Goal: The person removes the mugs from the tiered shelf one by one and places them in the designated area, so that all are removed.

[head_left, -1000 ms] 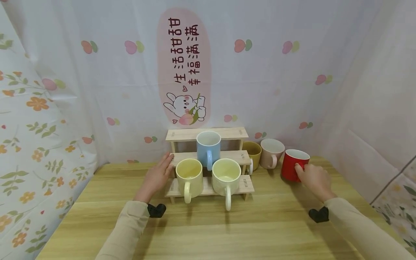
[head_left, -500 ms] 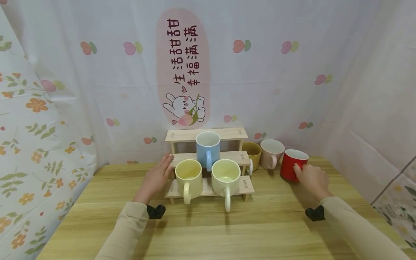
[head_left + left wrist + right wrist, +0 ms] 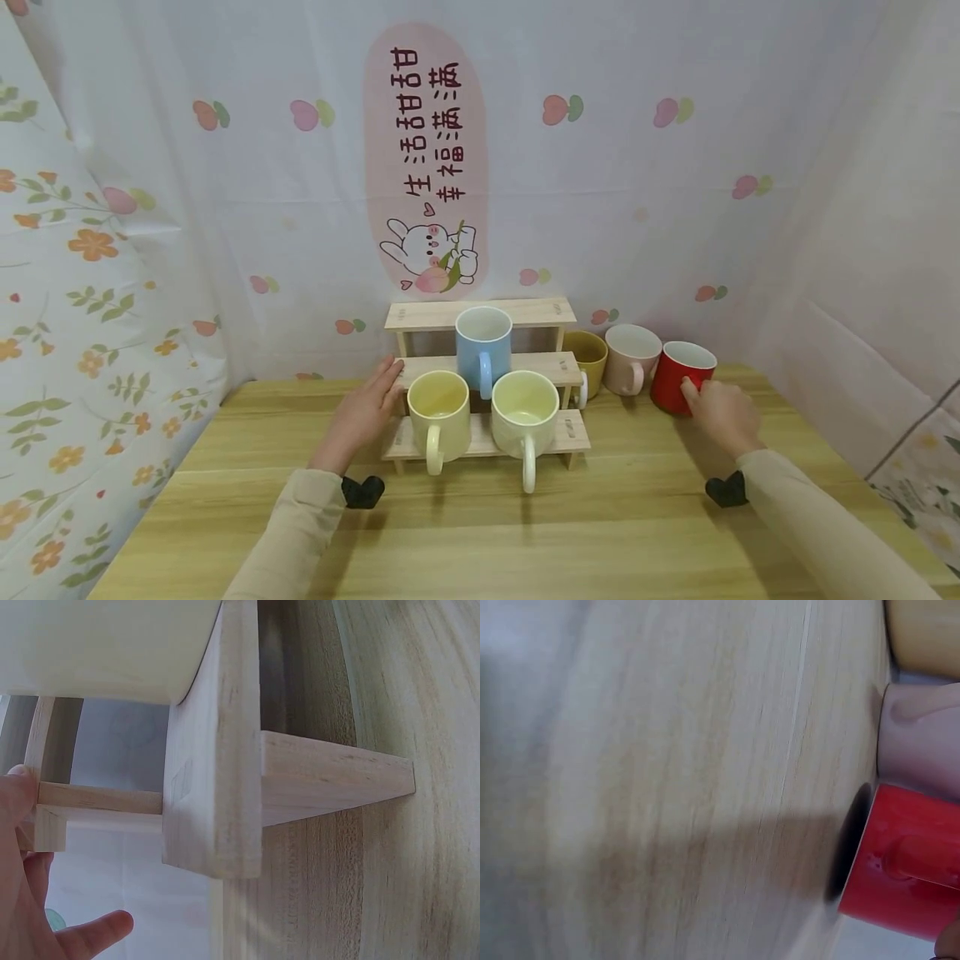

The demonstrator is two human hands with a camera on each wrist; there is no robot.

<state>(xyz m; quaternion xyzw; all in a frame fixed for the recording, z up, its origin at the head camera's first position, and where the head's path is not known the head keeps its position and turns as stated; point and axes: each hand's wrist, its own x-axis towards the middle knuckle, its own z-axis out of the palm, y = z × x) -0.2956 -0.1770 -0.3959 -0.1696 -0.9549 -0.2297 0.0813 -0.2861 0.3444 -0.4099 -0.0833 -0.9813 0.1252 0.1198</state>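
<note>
While floral cloth (image 3: 90, 333) hangs at our far left, our left hand (image 3: 363, 412) holds the wooden rack (image 3: 427, 315) by the left end of its middle tier. Left wrist view: one digit lies on the wood, others go past the end, one finger sticks out straight.

Lower tier, left side: yellow mug (image 3: 452, 435), upright, handle toward us. Next across, one tier up: blue mug (image 3: 471, 354), upright, handle also our way. Then pale green mug (image 3: 513, 432), upright on the lower tier, small gap to the yellow one, handle toward us.

Right of the rack, on the wooden table (image 3: 480, 542), we have three in a row. Mustard mug (image 3: 595, 367), partly hidden by the rack, white handle showing. Pink mug (image 3: 622, 368) just beside it, upright, handle toward us. Red mug (image 3: 669, 388) last, just beside the pink one. We read it as tilted: right wrist view shows its base at an angle, dark shadow under it. Can't tell whether the base edge touches the table.

Far right: our right hand (image 3: 723, 412) grips the red mug at its handle, thumb on the near side, other fingers curled and mostly hidden. Beige sleeve (image 3: 825, 521) behind, black block (image 3: 726, 490) under the wrist.
</note>
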